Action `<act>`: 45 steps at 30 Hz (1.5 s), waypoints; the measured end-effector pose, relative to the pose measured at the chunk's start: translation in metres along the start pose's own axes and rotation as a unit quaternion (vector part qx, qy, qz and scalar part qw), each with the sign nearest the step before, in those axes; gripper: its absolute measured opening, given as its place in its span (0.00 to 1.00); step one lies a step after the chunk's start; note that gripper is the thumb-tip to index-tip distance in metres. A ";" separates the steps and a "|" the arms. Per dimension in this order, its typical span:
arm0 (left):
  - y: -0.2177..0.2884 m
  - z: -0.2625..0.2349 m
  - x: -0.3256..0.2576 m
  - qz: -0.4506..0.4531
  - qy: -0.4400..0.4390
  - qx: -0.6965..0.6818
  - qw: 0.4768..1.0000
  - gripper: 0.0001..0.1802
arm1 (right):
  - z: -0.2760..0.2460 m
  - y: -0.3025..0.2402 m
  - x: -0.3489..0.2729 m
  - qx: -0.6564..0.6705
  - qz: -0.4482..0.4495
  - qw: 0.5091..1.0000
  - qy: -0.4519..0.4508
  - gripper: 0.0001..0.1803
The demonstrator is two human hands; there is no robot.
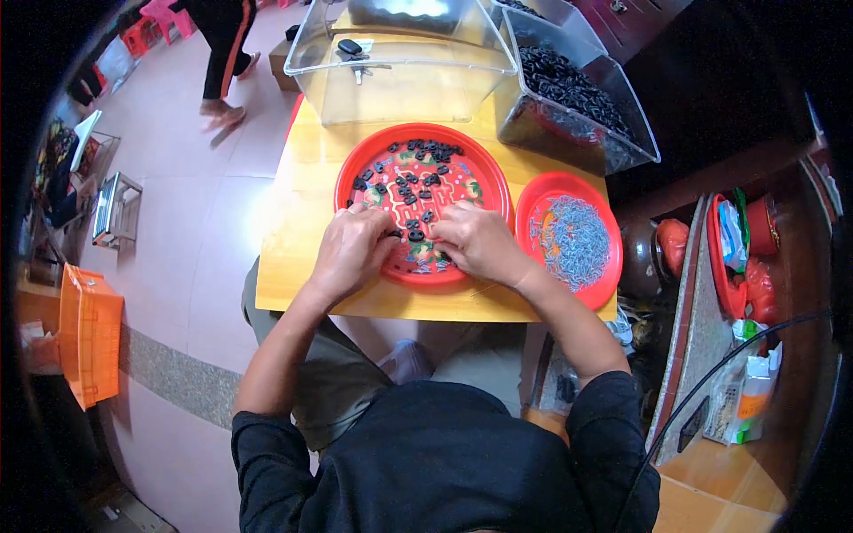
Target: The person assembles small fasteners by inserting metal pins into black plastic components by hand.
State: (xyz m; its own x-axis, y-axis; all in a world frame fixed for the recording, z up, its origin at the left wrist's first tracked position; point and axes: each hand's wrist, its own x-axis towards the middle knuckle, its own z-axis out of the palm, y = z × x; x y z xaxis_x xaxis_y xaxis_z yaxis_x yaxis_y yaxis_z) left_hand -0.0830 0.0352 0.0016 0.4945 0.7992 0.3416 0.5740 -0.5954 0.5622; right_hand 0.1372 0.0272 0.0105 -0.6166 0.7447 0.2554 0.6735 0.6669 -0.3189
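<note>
A round red tray (348,169) with a printed floral pattern stands in front of me on the yellow table. Small black plastic parts (430,151) are scattered in it, thickest toward its far rim, and a few screws lie near its close edge. Over the tray's left near side is my left hand (355,247), fingertips bent together beside a black part (415,235). My right hand (478,238) is across from it, its fingers curled inward over the tray. Whatever either hand pinches is too small or hidden to make out.
A smaller red dish (526,200) full of silvery screws (573,244) sits at the right. Beyond are a clear plastic bin (382,93) with keys (353,51) visible through it, and another bin of black parts (569,84). Someone's legs (224,53) are on the floor, far left.
</note>
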 end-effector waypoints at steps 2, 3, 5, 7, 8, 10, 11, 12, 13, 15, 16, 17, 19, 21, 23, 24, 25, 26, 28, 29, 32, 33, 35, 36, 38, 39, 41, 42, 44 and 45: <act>-0.001 0.003 0.000 0.005 -0.003 0.011 1.000 0.07 | 0.007 -0.002 0.002 -0.013 -0.006 1.000 0.002 0.06; -0.001 0.003 0.001 0.010 -0.010 0.028 0.999 0.07 | 0.010 -0.003 0.003 -0.025 -0.012 1.000 0.002 0.06; 0.001 0.004 0.001 0.016 -0.018 0.046 0.999 0.07 | 0.013 -0.004 0.004 -0.034 -0.008 0.999 0.004 0.06; 0.007 0.007 0.001 0.011 0.015 0.067 0.998 0.07 | 0.016 -0.003 0.004 -0.043 -0.004 0.999 0.005 0.06; 0.009 0.008 0.001 0.011 0.015 0.068 0.997 0.07 | 0.016 -0.002 0.004 -0.049 -0.003 0.999 0.014 0.06; 0.012 0.009 0.002 0.015 0.067 0.062 0.996 0.06 | 0.017 0.000 0.004 -0.056 -0.002 0.998 0.025 0.06; 0.013 0.010 0.002 0.015 0.067 0.062 0.996 0.06 | 0.018 0.001 0.004 -0.062 -0.005 0.998 0.022 0.06; 0.013 0.011 0.002 0.009 0.079 0.051 0.996 0.06 | 0.018 0.001 0.005 -0.069 -0.007 0.997 0.020 0.05; 0.013 0.012 0.001 0.003 0.091 0.039 0.995 0.06 | 0.017 0.002 0.004 -0.069 -0.007 0.997 0.020 0.05; 0.012 0.013 0.001 0.004 0.098 0.029 0.995 0.06 | 0.012 0.003 0.005 -0.014 0.028 0.999 0.015 0.04; 0.011 0.013 0.001 0.005 0.103 0.018 0.994 0.07 | 0.010 0.005 0.004 -0.014 0.027 0.999 0.015 0.04; 0.013 0.013 0.002 0.005 0.104 0.018 0.994 0.07 | 0.006 0.008 0.004 0.048 0.051 0.996 0.050 0.03; 0.019 0.016 0.005 -0.053 0.069 -0.070 0.994 0.07 | 0.002 0.009 0.004 0.109 0.074 0.988 0.084 0.03; 0.026 0.021 0.009 -0.088 0.076 -0.181 0.976 0.07 | -0.004 0.001 0.005 0.374 0.216 0.899 0.071 0.04; 0.032 0.028 0.013 -0.122 0.082 -0.290 0.946 0.07 | 0.004 -0.006 0.009 0.441 0.203 0.868 0.102 0.05; 0.034 0.032 0.014 -0.120 0.106 -0.311 0.937 0.06 | 0.007 -0.011 0.011 0.494 0.228 0.832 0.111 0.04; 0.036 0.035 0.016 -0.117 0.130 -0.331 0.927 0.06 | 0.007 -0.013 0.012 0.545 0.252 0.791 0.119 0.04; 0.041 0.032 0.017 -0.106 0.157 -0.305 0.933 0.04 | 0.006 -0.014 0.012 0.576 0.256 0.765 0.128 0.04; 0.039 0.033 0.017 -0.117 0.162 -0.294 0.935 0.04 | -0.001 -0.015 0.013 0.584 0.265 0.758 0.119 0.03; 0.039 0.034 0.017 -0.127 0.167 -0.284 0.936 0.03 | -0.003 -0.014 0.014 0.592 0.275 0.750 0.110 0.03; 0.037 0.032 0.014 -0.141 0.156 -0.277 0.938 0.03 | -0.002 -0.008 0.014 0.580 0.252 0.770 0.085 0.03; 0.034 0.034 0.014 -0.140 0.157 -0.276 0.938 0.03 | 0.000 -0.006 0.015 0.580 0.250 0.770 0.085 0.03; 0.031 0.036 0.014 -0.136 0.141 -0.272 0.942 0.04 | 0.003 0.000 0.016 0.580 0.264 0.769 0.056 0.03; 0.032 0.037 0.014 -0.143 0.146 -0.295 0.933 0.03 | 0.003 0.003 0.017 0.580 0.263 0.769 0.057 0.03; 0.031 0.032 0.015 -0.140 0.164 -0.258 0.942 0.03 | 0.004 0.011 0.020 0.331 0.197 0.916 0.115 0.03; 0.029 0.030 0.015 -0.138 0.182 -0.222 0.948 0.03 | 0.006 0.017 0.020 0.331 0.196 0.916 0.116 0.03; 0.021 0.027 0.012 -0.123 0.188 -0.195 0.955 0.02 | 0.009 0.026 0.020 0.140 0.103 0.976 0.131 0.05; 0.017 0.025 0.010 -0.109 0.195 -0.169 0.960 0.02 | 0.008 0.027 0.019 0.140 0.103 0.976 0.131 0.05; 0.013 0.020 0.008 -0.098 0.189 -0.144 0.966 0.03 | 0.007 0.027 0.019 0.042 0.048 0.997 0.048 0.06; 0.013 0.019 0.008 -0.088 0.184 -0.119 0.972 0.03 | 0.007 0.025 0.020 0.043 0.047 0.997 0.048 0.06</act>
State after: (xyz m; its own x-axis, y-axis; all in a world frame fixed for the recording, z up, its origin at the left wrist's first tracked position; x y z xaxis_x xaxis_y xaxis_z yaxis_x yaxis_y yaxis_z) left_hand -0.0596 0.0326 -0.0027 0.1113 0.8880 0.4461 0.4392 -0.4466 0.7795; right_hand 0.1391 0.0587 0.0009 -0.5067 0.8059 0.3062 0.6871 0.5920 -0.4212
